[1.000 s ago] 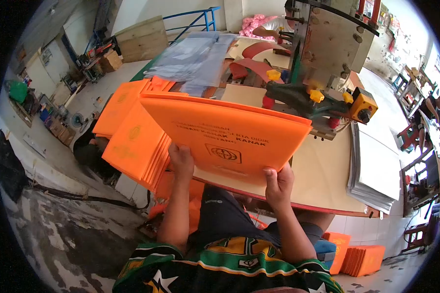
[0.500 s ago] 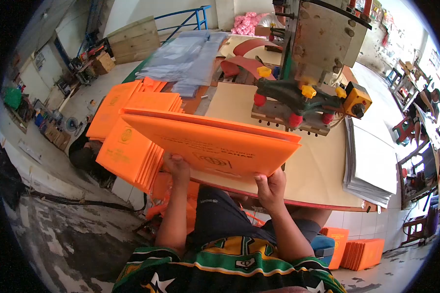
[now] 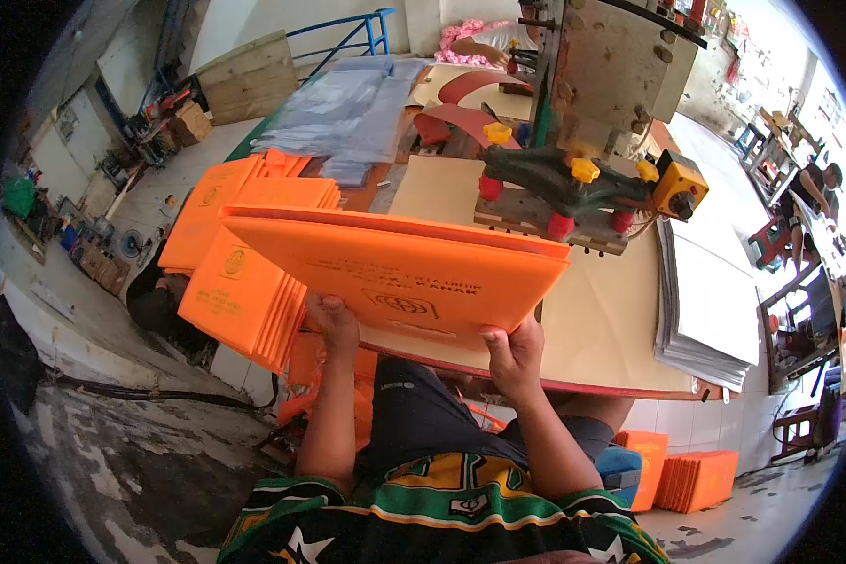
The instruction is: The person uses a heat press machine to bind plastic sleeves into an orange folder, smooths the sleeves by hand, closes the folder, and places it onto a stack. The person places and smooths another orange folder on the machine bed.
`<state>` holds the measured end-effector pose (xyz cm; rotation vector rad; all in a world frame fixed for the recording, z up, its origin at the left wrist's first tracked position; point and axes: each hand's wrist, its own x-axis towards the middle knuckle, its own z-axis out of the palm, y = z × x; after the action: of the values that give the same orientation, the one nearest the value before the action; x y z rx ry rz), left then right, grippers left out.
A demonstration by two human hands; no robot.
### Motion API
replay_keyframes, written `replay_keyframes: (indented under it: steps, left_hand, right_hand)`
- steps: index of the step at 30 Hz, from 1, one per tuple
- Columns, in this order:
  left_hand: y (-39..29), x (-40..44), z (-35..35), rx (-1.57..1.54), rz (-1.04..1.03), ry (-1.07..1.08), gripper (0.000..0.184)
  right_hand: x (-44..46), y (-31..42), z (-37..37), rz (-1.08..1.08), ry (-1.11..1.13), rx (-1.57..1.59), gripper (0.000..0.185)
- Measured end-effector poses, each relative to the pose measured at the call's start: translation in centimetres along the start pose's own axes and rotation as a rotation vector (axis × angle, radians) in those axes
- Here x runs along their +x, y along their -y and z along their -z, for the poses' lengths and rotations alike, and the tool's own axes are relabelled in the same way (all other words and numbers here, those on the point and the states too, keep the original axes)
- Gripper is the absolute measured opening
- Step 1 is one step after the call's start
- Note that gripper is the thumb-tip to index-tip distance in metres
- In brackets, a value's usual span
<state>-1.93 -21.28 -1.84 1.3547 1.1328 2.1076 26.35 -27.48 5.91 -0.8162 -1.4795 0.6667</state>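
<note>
Both my hands grip an orange folder point(image 3: 395, 263) with dark printed lettering and an emblem on its front. My left hand point(image 3: 335, 321) is closed on its lower left edge, and my right hand point(image 3: 517, 355) pinches the lower right edge, thumb in front. The folder is tilted above the table's front edge, its top slightly parted. Close to my left hand, on the left, stand stacks of similar orange folders point(image 3: 233, 299). Beyond the folder is a press machine point(image 3: 573, 193) with yellow knobs and red feet. The fingers behind the folder are hidden.
Clear plastic sheets point(image 3: 338, 108) lie at the table's far left. A pile of white sheets point(image 3: 710, 291) sits at the right. A control box point(image 3: 682, 185) juts from the press. More orange folders point(image 3: 696, 481) stand on the floor. Other people point(image 3: 811, 193) are at the far right and behind the press.
The view has shifted slightly, and the folder's print is now sharper. Both hands keep their hold. Behind the press, a person's arm has come into view.
</note>
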Motion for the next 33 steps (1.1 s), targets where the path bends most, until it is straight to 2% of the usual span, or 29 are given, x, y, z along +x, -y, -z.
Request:
replay_keyframes:
  steps: [5, 7, 10, 13, 16, 19, 20, 22, 24, 25, 27, 28, 30, 31, 33]
  left_hand:
    - [0.5, 0.1, -0.8, -0.039, -0.015, -0.109, 0.084]
    - [0.9, 0.2, -0.4, -0.012, -0.007, -0.132, 0.084]
    - [0.5, 0.3, -0.3, -0.074, -0.047, -0.038, 0.084]
    - [1.4, 0.0, -0.5, -0.103, -0.029, -0.159, 0.079]
    - [2.6, 0.4, 0.2, -0.108, 0.056, -0.182, 0.070]
    - [-2.2, 1.4, -1.2, -0.081, 0.037, -0.072, 0.061]
    - [-2.5, 1.8, -0.4, -0.015, 0.088, 0.004, 0.059]
    - [-4.6, 2.2, -0.2, 0.056, 0.142, 0.082, 0.057]
    - [-9.1, 2.6, -1.3, 0.032, 0.459, 0.235, 0.053]
    - [-9.8, 2.6, -1.2, 0.031, 0.458, 0.235, 0.053]
    - [-10.5, 2.6, -0.7, -0.025, 0.326, 0.445, 0.066]
    - [-10.3, 2.4, 0.1, -0.027, 0.330, 0.450, 0.066]
    - [-9.2, 1.3, 1.9, -0.262, 0.372, 0.550, 0.083]
    - [-8.2, 0.1, 2.3, -0.265, 0.376, 0.556, 0.083]
    - [-7.1, -2.2, 2.8, -0.775, 0.447, 0.493, 0.096]
  right_hand:
    - [-0.1, -0.1, 0.1, -0.013, 0.004, -0.019, 0.043]
    - [-0.1, 0.0, 0.2, -0.089, 0.039, 0.065, 0.039]
    - [0.1, -0.4, 0.1, -0.030, 0.047, 0.087, 0.034]
    - [-0.2, -0.6, 0.4, -0.061, 0.096, 0.085, 0.033]
    - [0.4, 0.3, 0.5, -0.094, 0.072, 0.042, 0.033]
    - [1.5, 1.6, 0.6, -0.139, 0.025, -0.004, 0.035]
    - [1.7, 1.9, 0.6, -0.138, 0.024, -0.002, 0.035]
    - [1.9, 2.3, 0.5, -0.200, -0.094, 0.152, 0.037]
    - [1.5, 2.6, 0.8, -0.241, -0.118, 0.203, 0.039]
    - [1.3, 3.0, 1.0, -0.280, -0.145, 0.257, 0.040]
    - [0.7, 3.1, 1.4, -0.333, -0.199, 0.361, 0.042]
    - [0.5, 3.2, 1.6, -0.335, -0.205, 0.358, 0.042]
    - [0.1, 3.7, 2.0, -0.386, -0.272, 0.510, 0.042]
    - [0.0, 4.0, 2.1, -0.388, -0.279, 0.505, 0.042]
    - [0.0, 4.6, 1.7, -0.413, -0.324, 0.647, 0.042]
